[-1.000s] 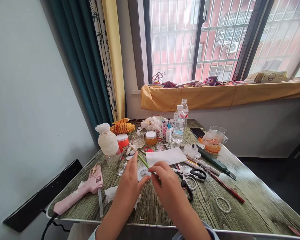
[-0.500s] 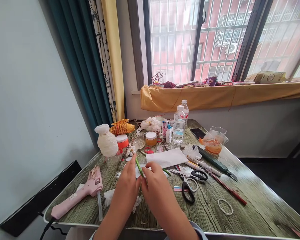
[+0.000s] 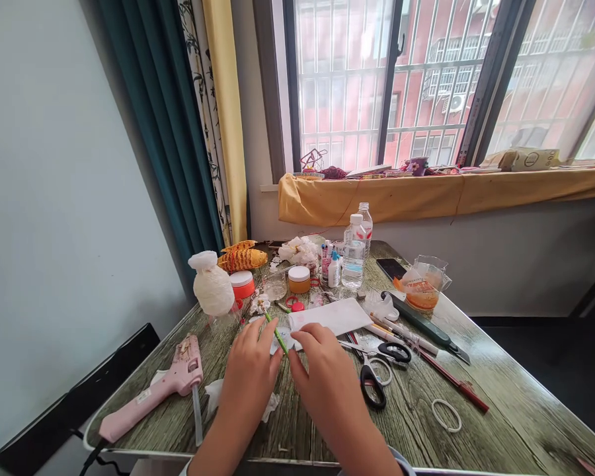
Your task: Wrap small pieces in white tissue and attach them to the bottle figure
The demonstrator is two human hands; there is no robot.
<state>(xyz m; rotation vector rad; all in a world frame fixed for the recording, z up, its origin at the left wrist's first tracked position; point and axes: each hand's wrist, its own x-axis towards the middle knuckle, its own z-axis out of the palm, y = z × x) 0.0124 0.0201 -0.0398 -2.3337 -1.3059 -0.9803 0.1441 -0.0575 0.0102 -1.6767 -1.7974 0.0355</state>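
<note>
A thin green stick [image 3: 276, 335] slants between my hands above the near middle of the table. My left hand [image 3: 250, 357] is closed on it, thumb and fingers near its middle. My right hand [image 3: 324, 360] pinches the stick's lower end, with the fingertips partly hidden from this angle. Just beyond the hands lies a folded white paper [image 3: 332, 317]. Under my left wrist is a crumpled white tissue [image 3: 213, 395]. Black-and-white scissors [image 3: 377, 370] lie to the right of my right hand.
A pink glue gun [image 3: 168, 390] lies at left, its cord running off the edge. Behind stand a white wrapped vase shape [image 3: 213, 287], lidded jars [image 3: 299, 280] and water bottles [image 3: 354, 254]. A green-handled cutter [image 3: 424, 324], a red pen [image 3: 456, 382] and a white ring [image 3: 446, 415] lie at right.
My left fingers have curled in from a more stretched pose. My right hand has shifted slightly right, and the stick leans further over. The view has moved a little.
</note>
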